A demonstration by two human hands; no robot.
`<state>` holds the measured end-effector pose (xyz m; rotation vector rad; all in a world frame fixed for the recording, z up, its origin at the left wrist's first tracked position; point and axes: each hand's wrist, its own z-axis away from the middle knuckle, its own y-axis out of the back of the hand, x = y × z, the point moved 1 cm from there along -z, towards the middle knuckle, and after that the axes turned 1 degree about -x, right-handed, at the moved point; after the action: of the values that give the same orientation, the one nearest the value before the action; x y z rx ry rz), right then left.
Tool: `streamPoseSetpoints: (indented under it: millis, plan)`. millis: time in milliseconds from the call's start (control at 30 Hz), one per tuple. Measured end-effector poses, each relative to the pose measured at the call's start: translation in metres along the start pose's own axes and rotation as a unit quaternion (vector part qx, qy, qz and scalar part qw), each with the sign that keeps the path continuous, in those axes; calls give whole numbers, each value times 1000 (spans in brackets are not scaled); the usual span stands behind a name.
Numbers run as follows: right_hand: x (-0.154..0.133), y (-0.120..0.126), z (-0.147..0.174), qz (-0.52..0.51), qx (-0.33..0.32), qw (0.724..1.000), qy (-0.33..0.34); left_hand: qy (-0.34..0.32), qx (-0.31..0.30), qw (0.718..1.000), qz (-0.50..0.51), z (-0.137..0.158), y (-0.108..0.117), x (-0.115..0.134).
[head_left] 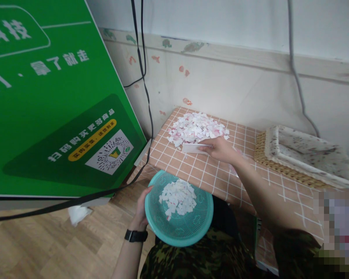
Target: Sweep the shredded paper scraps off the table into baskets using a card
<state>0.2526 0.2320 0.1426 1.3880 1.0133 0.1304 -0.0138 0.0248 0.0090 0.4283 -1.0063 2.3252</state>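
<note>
My left hand [143, 207] grips the rim of a teal plastic colander [174, 232] just below the table's front edge. Inside the colander lies a heap of small torn paper scraps [178, 197], mostly white. With my right hand [221, 149] I hold a flat white card [194, 148] on edge, low over the tabletop. Directly behind the card, a larger pile of white and pinkish paper scraps [196, 128] is spread on the brown checked tablecloth [203, 170]. Part of the left fingers is hidden beneath the colander.
A wicker basket [293, 170] with a floral cloth lining stands on the table at right. A large green sign [61, 97] with a black strap [149, 124] in front rises at left. Behind is a marked white wall [221, 81]. A white bag [78, 214] lies on the floor.
</note>
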Motion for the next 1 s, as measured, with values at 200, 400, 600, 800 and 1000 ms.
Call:
streamPoseSetpoints:
  millis: [200,400,600,800,1000]
  plan:
    - [3,-6,0,14,40,999,-34,6,-13,1000,5,0,-1,0]
    - [0,-11,1,6,39,999,-19,12,-4,1000,7,3,-5,1]
    - [-1,-15,-2,1,61,998,-34,2,5,1000,0,1,-1,1]
    - [-6,-17,-1,11,70,997,-34,2,-12,1000,7,3,-2,1]
    - [-13,-19,-1,24,60,998,-24,3,-7,1000,7,3,-1,1]
